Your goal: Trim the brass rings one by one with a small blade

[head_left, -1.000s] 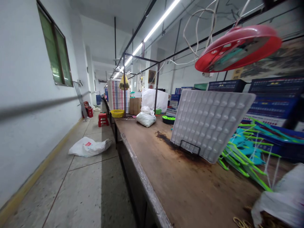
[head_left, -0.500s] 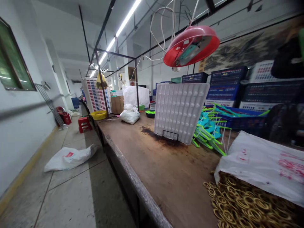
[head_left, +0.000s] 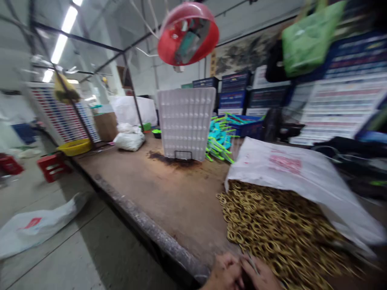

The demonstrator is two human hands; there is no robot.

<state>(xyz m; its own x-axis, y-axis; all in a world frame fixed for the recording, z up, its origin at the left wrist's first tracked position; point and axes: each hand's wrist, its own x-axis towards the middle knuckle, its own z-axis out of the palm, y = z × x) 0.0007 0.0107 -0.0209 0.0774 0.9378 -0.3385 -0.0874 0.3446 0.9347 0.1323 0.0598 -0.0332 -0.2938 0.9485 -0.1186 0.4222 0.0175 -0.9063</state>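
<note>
At the bottom edge of the head view, my left hand and my right hand are close together, fingers curled inward. Both look closed, but whatever they may hold is too blurred to make out. A thin pale band shows across the fingers of the right one. Just right of them spreads a heap of gold-coloured rings, spilling from the mouth of a white woven sack with red print. The sack lies on its side on the brown worktable.
A clear plastic tray leans upright in a small black wire stand. Behind it lie green and turquoise hangers and stacked crates. A red lamp hangs overhead. A white bag and yellow basin sit farther left.
The view has swung right and down. Both hands have come into view at the bottom, and more of the ring heap and sack now shows. A green bag has appeared at upper right.
</note>
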